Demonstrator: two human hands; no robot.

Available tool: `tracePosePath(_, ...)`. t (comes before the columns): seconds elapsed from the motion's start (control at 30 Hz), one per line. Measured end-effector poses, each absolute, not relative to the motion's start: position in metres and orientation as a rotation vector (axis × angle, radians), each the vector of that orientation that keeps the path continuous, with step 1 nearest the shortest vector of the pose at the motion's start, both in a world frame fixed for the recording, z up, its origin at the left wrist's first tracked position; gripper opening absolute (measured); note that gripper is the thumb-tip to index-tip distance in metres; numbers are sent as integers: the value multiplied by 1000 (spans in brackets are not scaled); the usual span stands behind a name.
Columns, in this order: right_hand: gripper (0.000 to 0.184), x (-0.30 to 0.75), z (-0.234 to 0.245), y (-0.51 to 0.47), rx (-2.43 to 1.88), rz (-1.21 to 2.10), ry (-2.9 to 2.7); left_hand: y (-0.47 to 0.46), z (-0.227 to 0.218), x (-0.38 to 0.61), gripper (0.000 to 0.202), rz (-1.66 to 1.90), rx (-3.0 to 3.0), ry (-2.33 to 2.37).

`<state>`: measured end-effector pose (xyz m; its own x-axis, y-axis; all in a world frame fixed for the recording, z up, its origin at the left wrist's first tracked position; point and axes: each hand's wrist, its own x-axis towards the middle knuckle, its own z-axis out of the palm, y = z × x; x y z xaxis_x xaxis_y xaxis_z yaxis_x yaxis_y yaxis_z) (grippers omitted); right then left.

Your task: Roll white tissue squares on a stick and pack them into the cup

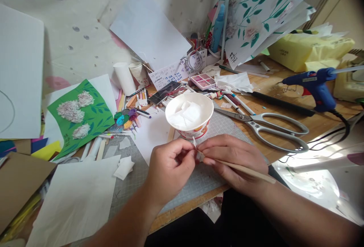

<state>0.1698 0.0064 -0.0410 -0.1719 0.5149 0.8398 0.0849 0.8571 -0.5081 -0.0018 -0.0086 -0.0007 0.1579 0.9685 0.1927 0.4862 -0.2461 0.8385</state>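
Note:
My left hand (173, 165) is closed in a pinch on a small bit of white tissue paper (194, 142), just in front of the paper bowl. In my right hand (236, 156) lies a flat wooden stick (244, 169), its back end sticking out toward the lower right. The stick's front end meets the tissue between my fingertips, and the exact contact is hidden. Behind both hands stands the white paper bowl (189, 107) with a red pattern, holding folded white tissue pieces (187, 114).
A grey cutting mat (182, 197) covers the table's front. Large scissors (264, 125) and a blue glue gun (314, 84) lie on the right. On the left are a green flower picture (82, 114), a white sheet (76, 197) and paper scraps (124, 167). Pens and a phone (163, 92) clutter the back.

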Motion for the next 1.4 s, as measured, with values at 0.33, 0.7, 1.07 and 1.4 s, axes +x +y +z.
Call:
tracePosePath(0.33, 7, 173, -38, 6, -493, 396, -1747, -7, 0, -6, 15, 1030, 1815, 1384)
tracePosePath(0.7, 8, 169, -44, 6, -419, 428, -1725, -8, -5, -4, 9, 1026, 1715, 1403)
tracePosePath(1.07, 13, 174, -39, 7, -501, 432, -1680, -7, -3, -12, 10, 1152, 1503, 1408)
tracePosePath(1.4, 22, 189, -36, 34, -655, 324, -1431, 0, -1, -23, 9, 1444, 1229, 1396)
